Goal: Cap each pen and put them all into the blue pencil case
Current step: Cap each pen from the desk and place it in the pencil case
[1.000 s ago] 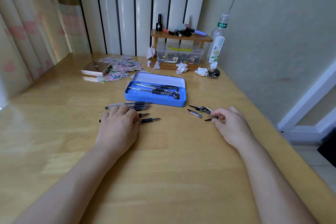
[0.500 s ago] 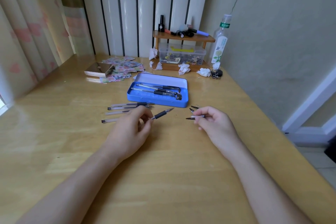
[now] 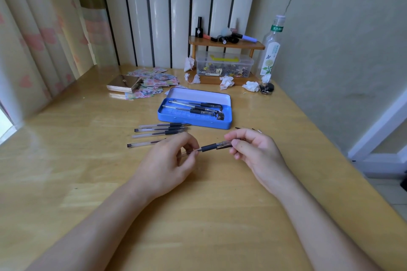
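A clear pen with a black grip (image 3: 208,147) is held level above the wooden table, just in front of the blue pencil case (image 3: 176,119). My left hand (image 3: 169,160) pinches its barrel. My right hand (image 3: 253,149) holds a cap (image 3: 223,145) that sits over the pen's tip end. The open case holds several capped pens (image 3: 196,108). Several uncapped pens (image 3: 160,132) lie in a row on the table left of my hands. A few loose caps (image 3: 255,130) peek out behind my right hand, mostly hidden.
At the back stand a small wooden shelf (image 3: 226,45) with cosmetics, a clear plastic box (image 3: 224,65), a bottle (image 3: 271,50) and crumpled tissues (image 3: 226,82). A flat gold box (image 3: 124,86) and paper cards (image 3: 154,80) lie back left. The table's right edge drops off near the wall.
My left hand lifted a pen off the table and my right hand picked up a cap. Both hands came together, and the cap now sits on the pen's tip.
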